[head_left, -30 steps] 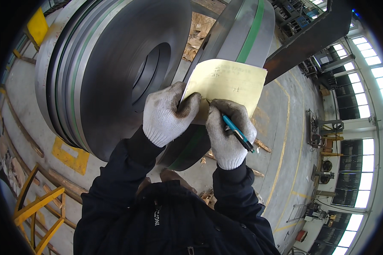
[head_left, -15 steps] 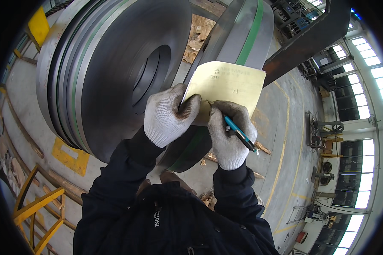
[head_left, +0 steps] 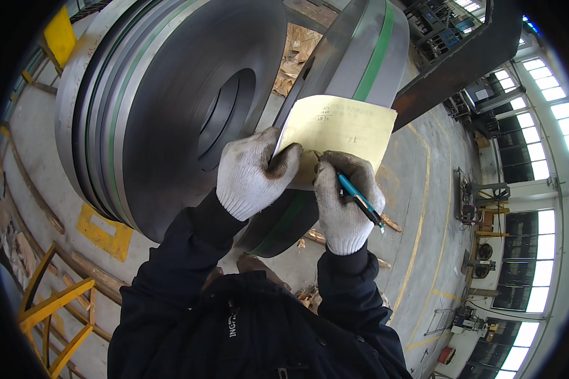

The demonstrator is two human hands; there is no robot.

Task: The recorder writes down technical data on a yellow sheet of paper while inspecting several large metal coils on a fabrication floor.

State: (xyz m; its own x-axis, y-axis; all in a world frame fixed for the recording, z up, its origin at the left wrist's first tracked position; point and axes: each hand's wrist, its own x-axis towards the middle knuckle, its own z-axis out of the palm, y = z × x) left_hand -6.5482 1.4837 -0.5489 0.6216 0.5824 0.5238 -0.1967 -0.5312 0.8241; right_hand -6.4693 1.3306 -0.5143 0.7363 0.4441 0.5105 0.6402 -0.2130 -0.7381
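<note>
A pale yellow notepad (head_left: 341, 126) with some handwriting lies tilted in front of me. My left hand (head_left: 257, 170), in a soiled white knit glove, grips its lower left edge with the thumb on top. In a matching glove, my right hand (head_left: 348, 202) is closed round a teal and black pen (head_left: 359, 197). The pen's tip end is at the lower part of the page, beside the right fingers. Whether the tip touches the paper I cannot tell. Behind the pad stands a steel strip coil (head_left: 367, 60) with a green band.
Large dark steel coils (head_left: 164, 120) stand upright at my left. A thick metal beam (head_left: 455, 69) slants at the upper right. Yellow metal frames (head_left: 57, 306) and wooden strips (head_left: 98, 284) are on the floor at lower left. Machines (head_left: 480, 192) line the windowed wall at right.
The pad and both hands sit very slightly lower and further right in the picture. Both grips look the same as before.
</note>
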